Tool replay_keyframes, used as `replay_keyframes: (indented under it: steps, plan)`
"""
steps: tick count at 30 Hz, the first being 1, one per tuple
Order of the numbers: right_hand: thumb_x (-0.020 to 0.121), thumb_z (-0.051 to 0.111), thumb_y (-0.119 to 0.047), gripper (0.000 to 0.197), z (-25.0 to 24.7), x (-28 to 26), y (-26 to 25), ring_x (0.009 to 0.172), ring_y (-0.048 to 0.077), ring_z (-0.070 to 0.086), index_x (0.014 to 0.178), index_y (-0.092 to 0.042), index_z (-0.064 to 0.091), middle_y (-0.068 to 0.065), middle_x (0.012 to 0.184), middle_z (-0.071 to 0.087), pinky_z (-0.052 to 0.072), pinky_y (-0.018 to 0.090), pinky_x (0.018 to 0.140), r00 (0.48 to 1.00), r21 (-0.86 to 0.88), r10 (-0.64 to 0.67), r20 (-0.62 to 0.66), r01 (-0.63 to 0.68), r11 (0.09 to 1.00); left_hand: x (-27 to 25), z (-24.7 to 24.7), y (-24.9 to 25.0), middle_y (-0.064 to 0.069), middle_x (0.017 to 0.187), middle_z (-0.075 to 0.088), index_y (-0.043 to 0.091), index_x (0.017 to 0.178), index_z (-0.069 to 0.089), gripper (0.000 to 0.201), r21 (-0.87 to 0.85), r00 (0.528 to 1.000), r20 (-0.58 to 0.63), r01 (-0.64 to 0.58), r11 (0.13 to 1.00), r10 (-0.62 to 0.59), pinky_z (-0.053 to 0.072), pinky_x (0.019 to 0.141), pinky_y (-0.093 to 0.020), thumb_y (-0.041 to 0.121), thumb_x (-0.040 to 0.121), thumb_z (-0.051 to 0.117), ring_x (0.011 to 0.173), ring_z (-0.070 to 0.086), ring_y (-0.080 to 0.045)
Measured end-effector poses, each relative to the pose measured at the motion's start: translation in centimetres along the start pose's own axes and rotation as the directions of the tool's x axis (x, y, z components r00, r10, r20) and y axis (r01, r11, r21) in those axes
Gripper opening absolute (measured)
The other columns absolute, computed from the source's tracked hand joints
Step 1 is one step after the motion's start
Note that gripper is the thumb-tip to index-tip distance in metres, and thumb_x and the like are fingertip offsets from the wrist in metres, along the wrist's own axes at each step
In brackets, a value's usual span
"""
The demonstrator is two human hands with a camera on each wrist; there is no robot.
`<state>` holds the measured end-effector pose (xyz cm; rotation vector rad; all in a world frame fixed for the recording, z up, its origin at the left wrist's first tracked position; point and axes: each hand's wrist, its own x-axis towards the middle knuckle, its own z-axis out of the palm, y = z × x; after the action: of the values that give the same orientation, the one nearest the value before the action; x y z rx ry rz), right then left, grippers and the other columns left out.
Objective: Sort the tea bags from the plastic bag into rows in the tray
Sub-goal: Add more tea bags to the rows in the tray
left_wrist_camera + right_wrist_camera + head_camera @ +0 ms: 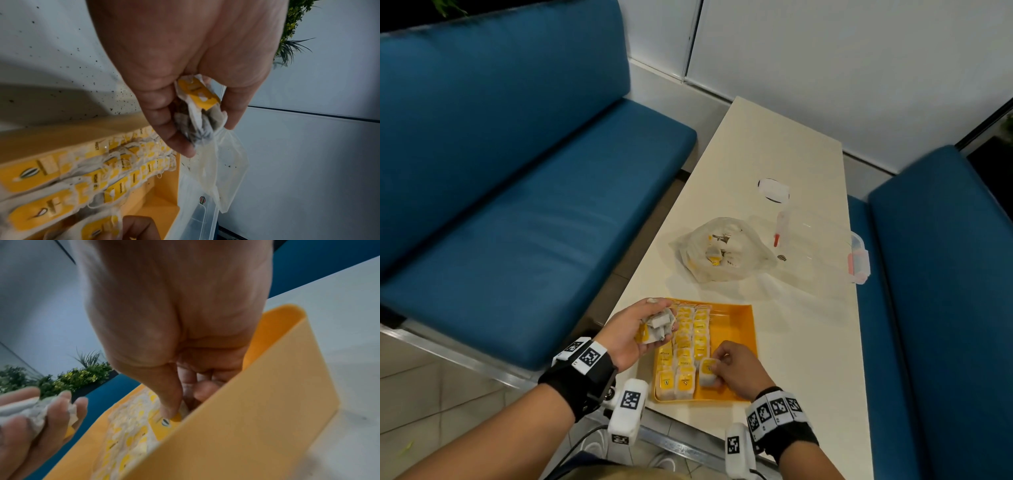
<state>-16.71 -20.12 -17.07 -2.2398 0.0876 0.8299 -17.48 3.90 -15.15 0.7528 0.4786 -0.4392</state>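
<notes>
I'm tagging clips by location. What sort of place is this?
Probably a cafe or canteen booth: blue padded benches face each other across a narrow cream table, with planter greenery behind one bench.

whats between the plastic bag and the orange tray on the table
Nothing: in the head view a bare strip of table separates the plastic bag from the tray.

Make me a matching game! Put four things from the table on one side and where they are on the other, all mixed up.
Things:
1. left hand
2. right hand
3. plastic bag
4. clear box

Places:
a. at the table's right edge
b. placing one tea bag in the tray
c. beyond the tray, mid-table
d. holding a bunch of tea bags

Pairs: 1-d, 2-b, 3-c, 4-a
</notes>
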Motion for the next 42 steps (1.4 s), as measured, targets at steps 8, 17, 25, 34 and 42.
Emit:
replay_keyframes:
  steps: [8, 17, 25, 34, 42]
  plan:
    - [0.092, 0.06, -0.009, 0.013, 1.5, 1.3, 0.0, 0.052, 0.009, 0.065, 0.087, -0.02, 0.059, -0.002, 0.074, 0.067, 0.046, 0.022, 0.046, 0.996, -0.059, 0.048, -0.076, -0.052, 0.997, 0.3, 0.0, -0.7, -0.016, 0.101, 0.069, 0.004, 0.124, 0.063, 0.034, 0.007, 1.0, -0.001, -0.003, 1.0, 0.003, 0.059, 0.065, -0.032, 0.018, 0.093, 0.065, 0.079, 0.07, -0.027]
    - [0.091, 0.061, -0.007, 0.01, 2.4, 2.1, -0.8, 0.057, 0.022, 0.068, 0.088, -0.016, 0.059, 0.009, 0.084, 0.069, 0.059, 0.034, 0.053, 0.979, 0.0, 0.106, -0.175, -0.108, 0.994, 0.8, -0.3, -0.9, -0.018, 0.105, 0.068, 0.003, 0.124, 0.062, 0.032, 0.036, 1.0, -0.027, 0.011, 0.999, -0.01, 0.058, 0.07, -0.036, 0.018, 0.096, 0.065, 0.086, 0.071, -0.03]
    - [0.088, 0.061, -0.008, 0.01, 2.6, 1.8, -1.6, 0.065, 0.02, 0.067, 0.09, -0.017, 0.058, 0.006, 0.087, 0.067, 0.061, 0.041, 0.064, 0.966, -0.035, 0.097, -0.24, -0.108, 0.993, 1.0, -0.6, -0.7, -0.019, 0.107, 0.068, 0.003, 0.125, 0.062, 0.035, 0.036, 0.999, -0.023, 0.031, 0.999, -0.03, 0.058, 0.072, -0.037, 0.02, 0.095, 0.066, 0.088, 0.07, -0.031]
    - [0.089, 0.067, -0.016, 0.009, 0.6, -1.5, -9.7, 0.075, 0.007, 0.057, 0.095, -0.022, 0.068, -0.01, 0.09, 0.05, 0.046, 0.018, 0.07, 0.735, -0.245, -0.652, -0.187, 0.608, 0.755, 1.2, 1.1, 0.5, -0.012, 0.087, 0.068, 0.013, 0.098, 0.069, 0.034, 0.019, 0.994, -0.011, 0.112, 0.994, -0.112, 0.053, 0.074, -0.034, 0.043, 0.099, 0.053, 0.076, 0.067, -0.024]
    - [0.086, 0.067, -0.024, 0.023, 2.1, -0.8, -10.9, 0.094, 0.018, 0.053, 0.109, -0.024, 0.066, -0.002, 0.105, 0.056, 0.047, 0.028, 0.072, 0.656, -0.638, -0.749, 0.092, 0.617, 0.461, 1.5, 1.2, 1.4, -0.013, 0.121, 0.067, 0.007, 0.127, 0.068, 0.059, -0.024, 0.987, -0.091, 0.134, 0.991, -0.135, 0.055, 0.079, -0.038, 0.055, 0.1, 0.046, 0.106, 0.065, -0.027]
